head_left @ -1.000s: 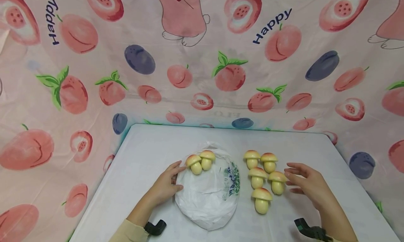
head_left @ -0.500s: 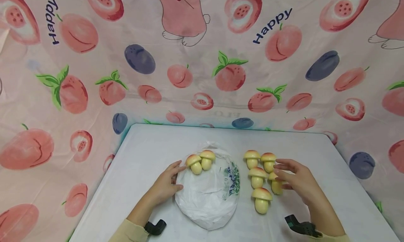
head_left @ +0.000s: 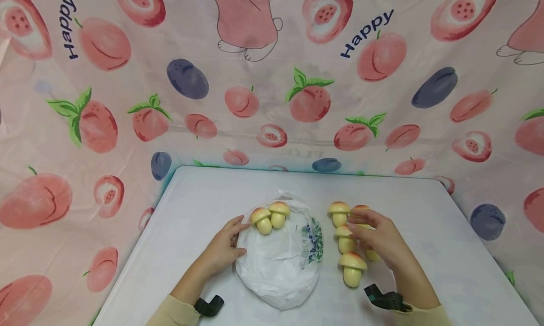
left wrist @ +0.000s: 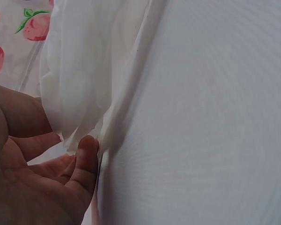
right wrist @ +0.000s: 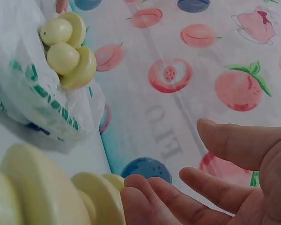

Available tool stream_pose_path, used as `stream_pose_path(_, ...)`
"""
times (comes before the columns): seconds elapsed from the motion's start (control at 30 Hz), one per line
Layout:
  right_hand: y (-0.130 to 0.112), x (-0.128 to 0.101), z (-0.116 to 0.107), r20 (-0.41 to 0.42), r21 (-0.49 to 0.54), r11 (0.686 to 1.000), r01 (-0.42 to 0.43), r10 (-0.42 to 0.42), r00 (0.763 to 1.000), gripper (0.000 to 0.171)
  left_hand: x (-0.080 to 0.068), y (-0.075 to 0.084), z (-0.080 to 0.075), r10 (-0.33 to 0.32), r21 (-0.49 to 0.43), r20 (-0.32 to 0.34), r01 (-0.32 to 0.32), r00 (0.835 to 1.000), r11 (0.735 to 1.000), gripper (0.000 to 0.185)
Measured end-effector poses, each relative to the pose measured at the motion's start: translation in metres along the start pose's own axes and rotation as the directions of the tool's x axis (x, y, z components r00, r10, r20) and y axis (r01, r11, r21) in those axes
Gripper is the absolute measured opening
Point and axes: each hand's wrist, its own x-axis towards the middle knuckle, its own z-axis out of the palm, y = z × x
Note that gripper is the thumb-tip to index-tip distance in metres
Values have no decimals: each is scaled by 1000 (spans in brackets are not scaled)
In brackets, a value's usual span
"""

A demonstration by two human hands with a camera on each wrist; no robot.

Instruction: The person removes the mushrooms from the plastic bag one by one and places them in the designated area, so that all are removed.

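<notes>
A white plastic bag (head_left: 272,274) with blue and green print lies spread in a round shape on the table. Two toy mushrooms (head_left: 278,216), pale yellow with reddish cap tops, rest at its far left. My left hand (head_left: 218,251) holds the bag's left edge; in the left wrist view the thumb (left wrist: 85,157) and fingers come round its folded plastic. To the right of the bag stand several more toy mushrooms (head_left: 352,271). Over them reaches my right hand (head_left: 380,236), fingers loosely extended and holding nothing, partly hiding those beneath.
The white table (head_left: 204,189) ends at a wall covered by a pink fruit-print cloth (head_left: 272,80). Black wrist mounts (head_left: 386,298) sit on both wrists below the hands.
My right hand has moved left from beside the right-hand mushrooms to over them, covering some. The left hand, the bag and the mushrooms have stayed where they were.
</notes>
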Motion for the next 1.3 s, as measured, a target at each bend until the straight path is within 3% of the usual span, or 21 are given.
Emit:
stream_pose_path(0.37, -11, 2, 28, 36, 73, 997, -2, 0, 999, 58, 1, -1, 0, -8, -4, -1, 8, 1000, 1000, 69)
stream_pose_path(1.3, -20, 19, 86, 56, 133, 991, -27, 20, 998, 53, 1, -2, 1, -4, -9, 6, 4, 1000, 1000, 69)
